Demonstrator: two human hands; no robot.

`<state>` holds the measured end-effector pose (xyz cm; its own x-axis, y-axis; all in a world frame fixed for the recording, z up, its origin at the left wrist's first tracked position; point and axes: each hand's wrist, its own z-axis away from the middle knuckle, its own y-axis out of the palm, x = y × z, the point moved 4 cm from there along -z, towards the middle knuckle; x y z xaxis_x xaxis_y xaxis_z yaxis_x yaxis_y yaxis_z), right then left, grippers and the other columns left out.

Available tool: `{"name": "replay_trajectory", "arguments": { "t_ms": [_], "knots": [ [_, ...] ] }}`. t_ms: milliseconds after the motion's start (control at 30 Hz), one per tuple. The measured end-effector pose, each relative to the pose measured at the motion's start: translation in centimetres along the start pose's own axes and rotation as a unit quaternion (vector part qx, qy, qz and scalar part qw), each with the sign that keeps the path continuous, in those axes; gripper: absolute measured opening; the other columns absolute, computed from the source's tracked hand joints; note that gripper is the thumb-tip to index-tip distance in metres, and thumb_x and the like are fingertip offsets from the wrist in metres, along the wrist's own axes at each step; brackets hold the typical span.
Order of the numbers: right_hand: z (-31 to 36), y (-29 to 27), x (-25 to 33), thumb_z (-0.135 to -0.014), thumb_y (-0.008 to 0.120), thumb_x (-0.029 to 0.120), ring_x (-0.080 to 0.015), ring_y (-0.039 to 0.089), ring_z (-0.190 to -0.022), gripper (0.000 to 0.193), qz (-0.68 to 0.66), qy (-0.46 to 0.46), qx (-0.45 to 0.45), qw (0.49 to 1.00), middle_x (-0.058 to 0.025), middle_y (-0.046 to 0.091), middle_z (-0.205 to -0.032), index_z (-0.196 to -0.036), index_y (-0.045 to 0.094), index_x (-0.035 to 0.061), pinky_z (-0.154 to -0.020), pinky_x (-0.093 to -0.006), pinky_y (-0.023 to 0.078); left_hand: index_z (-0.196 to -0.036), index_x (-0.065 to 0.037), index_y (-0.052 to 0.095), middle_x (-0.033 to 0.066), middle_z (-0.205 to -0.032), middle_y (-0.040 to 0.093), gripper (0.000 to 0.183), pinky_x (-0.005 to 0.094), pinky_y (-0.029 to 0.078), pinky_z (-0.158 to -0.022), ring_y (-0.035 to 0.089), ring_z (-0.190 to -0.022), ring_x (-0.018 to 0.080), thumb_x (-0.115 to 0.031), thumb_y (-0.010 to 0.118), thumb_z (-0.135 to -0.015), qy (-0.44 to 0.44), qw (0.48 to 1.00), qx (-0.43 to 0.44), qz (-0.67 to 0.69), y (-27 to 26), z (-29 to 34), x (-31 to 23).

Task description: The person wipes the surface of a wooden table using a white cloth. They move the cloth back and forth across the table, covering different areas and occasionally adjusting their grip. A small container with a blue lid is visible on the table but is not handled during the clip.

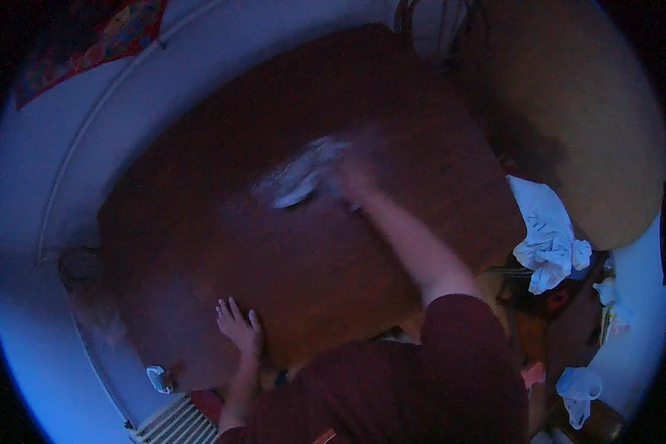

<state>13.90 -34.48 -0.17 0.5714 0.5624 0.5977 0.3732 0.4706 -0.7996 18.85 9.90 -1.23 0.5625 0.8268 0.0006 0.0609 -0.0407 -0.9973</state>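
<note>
My right hand (357, 181), smeared by motion, is on a crumpled pale cloth (300, 185) near the middle of a dark reddish-brown table (377, 259). The cloth is blurred too and spreads to the left of the hand; single fingers cannot be made out. My left hand (238, 325) rests flat at the table's near edge with its fingers spread and nothing in it. Pale streaks of light lie on the tabletop around the cloth.
A white bag-like bundle (544, 229) lies beyond the table's right edge, in front of a large tan rounded panel (592, 140). A small pale-and-dark item (157, 379) sits at the near left corner, above a ribbed radiator (174, 423). A wall (229, 44) runs behind the table.
</note>
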Motion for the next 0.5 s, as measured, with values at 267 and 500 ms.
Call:
{"name": "replay_trajectory", "arguments": {
  "t_ms": [267,500],
  "knots": [
    [-4.3,-11.4,-19.8,-0.086,0.047,0.025,-0.0281,0.064,-0.080,0.029,0.064,0.222,-0.229,0.945,-0.0157,0.065,-0.086,-0.093,0.068,0.0077,-0.070,-0.0402,0.051,-0.139,-0.002,0.033,0.0220,-0.147,0.023,0.061,0.0553,0.018,-0.107,0.022,-0.134,0.0420,-0.032,0.051,-0.089,0.006,1.000,0.019,0.012,0.2,0.1,-0.8],
    [-5.7,10.6,8.5,-0.078,0.056,0.023,-0.0345,0.055,-0.102,0.028,0.053,-0.155,-0.198,0.967,-0.0189,0.059,-0.111,-0.095,0.068,0.0042,-0.094,-0.0483,0.040,-0.139,-0.002,0.034,0.0221,-0.147,0.024,0.061,0.0550,0.019,-0.107,0.022,-0.134,0.0423,-0.035,0.049,-0.089,0.020,0.999,0.029,0.015,0.7,-0.6,-0.3]
  ]
}}
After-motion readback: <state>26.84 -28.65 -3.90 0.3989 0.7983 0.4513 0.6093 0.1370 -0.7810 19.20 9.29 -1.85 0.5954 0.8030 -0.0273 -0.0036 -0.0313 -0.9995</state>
